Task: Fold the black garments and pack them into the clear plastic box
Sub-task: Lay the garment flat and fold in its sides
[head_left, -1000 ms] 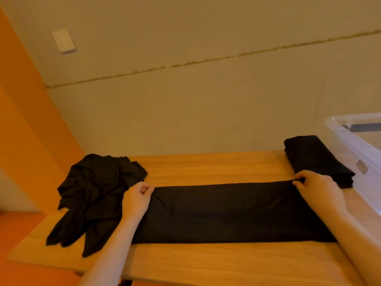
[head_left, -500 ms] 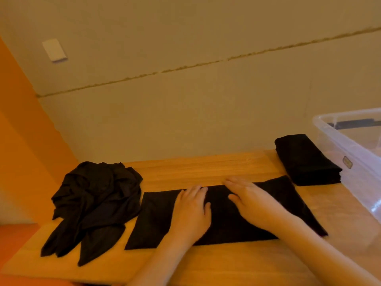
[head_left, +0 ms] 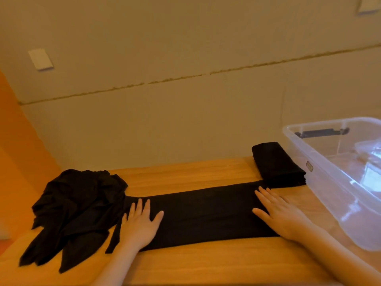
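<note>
Pressing down on a long black strip [head_left: 206,213] of folded cloth, both hands lie flat with fingers straight and a little spread, gripping nothing. The left hand [head_left: 141,222] rests on the strip's left end, thumb pointing out to the right; the right hand [head_left: 278,213] rests on its right end, thumb pointing left. The strip runs across the wooden bench [head_left: 185,172] from left to right, its near edge well back from the bench's front edge. At its left end it touches a crumpled pile [head_left: 76,209] of black garments, loose flaps of which trail toward the near edge. At its far right corner the strip meets a folded stack [head_left: 276,164] of black cloth, neat and squared, lying just beside the clear box [head_left: 321,172]. The box sits at the right end of the bench, open at the top, with a dark latch piece [head_left: 321,132] showing through its far wall and a small label [head_left: 309,166] on the side facing the stack. No black cloth shows inside it. Behind the bench stands a pale wall [head_left: 185,58] with a rough horizontal seam and a white switch plate [head_left: 40,59] at upper left; an orange surface [head_left: 16,151] fills the left side
</note>
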Demonstrator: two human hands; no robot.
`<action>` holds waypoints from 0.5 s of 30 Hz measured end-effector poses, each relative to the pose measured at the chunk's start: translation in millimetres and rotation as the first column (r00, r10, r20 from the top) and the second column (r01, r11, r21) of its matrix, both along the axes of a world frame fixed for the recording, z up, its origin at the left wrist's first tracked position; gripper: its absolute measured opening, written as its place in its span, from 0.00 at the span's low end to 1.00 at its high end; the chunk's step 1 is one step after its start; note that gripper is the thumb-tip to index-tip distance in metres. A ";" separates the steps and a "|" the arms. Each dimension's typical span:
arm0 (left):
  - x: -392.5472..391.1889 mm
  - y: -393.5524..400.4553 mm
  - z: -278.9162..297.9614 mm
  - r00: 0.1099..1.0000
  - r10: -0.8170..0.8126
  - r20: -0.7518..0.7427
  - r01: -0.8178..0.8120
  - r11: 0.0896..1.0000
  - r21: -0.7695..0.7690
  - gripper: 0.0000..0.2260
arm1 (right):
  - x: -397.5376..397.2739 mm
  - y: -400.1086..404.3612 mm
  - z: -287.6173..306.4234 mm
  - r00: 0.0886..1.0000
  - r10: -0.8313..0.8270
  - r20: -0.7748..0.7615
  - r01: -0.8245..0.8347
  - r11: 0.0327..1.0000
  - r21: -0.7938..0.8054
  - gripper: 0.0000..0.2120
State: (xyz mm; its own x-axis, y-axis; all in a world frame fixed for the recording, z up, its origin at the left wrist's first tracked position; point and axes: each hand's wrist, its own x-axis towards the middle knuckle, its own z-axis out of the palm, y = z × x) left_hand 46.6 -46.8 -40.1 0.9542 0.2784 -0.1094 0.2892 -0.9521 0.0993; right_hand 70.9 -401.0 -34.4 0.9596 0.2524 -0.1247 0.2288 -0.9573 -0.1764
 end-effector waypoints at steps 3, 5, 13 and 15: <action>7.1 0.0 6.3 0.993 -0.115 -0.035 0.114 0.993 -0.014 0.30 | -7.7 1.7 2.7 1.000 -0.011 -0.007 0.011 1.000 -0.005 0.62; 10.7 0.7 12.5 0.986 -0.161 -0.050 0.161 0.987 -0.012 0.29 | -14.1 3.5 3.4 1.000 -0.026 -0.017 0.026 1.000 0.002 0.55; -29.4 -69.0 15.4 0.978 0.080 0.192 -0.081 0.997 -0.005 0.32 | -52.1 -4.2 -10.3 0.978 -0.193 0.075 0.195 0.980 -0.029 0.32; -42.1 -79.5 4.8 0.991 0.111 0.080 -0.106 0.992 -0.073 0.33 | -47.1 -10.1 -7.0 0.972 -0.132 0.194 0.133 0.991 0.009 0.41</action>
State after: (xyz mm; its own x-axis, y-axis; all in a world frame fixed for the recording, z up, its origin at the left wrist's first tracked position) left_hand 4.5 -126.3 -35.2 0.9253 0.3755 -0.0531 0.3785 -0.9057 0.1911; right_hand 23.8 -411.1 -41.5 0.9905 0.1210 0.0657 0.1290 -0.9821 -0.1370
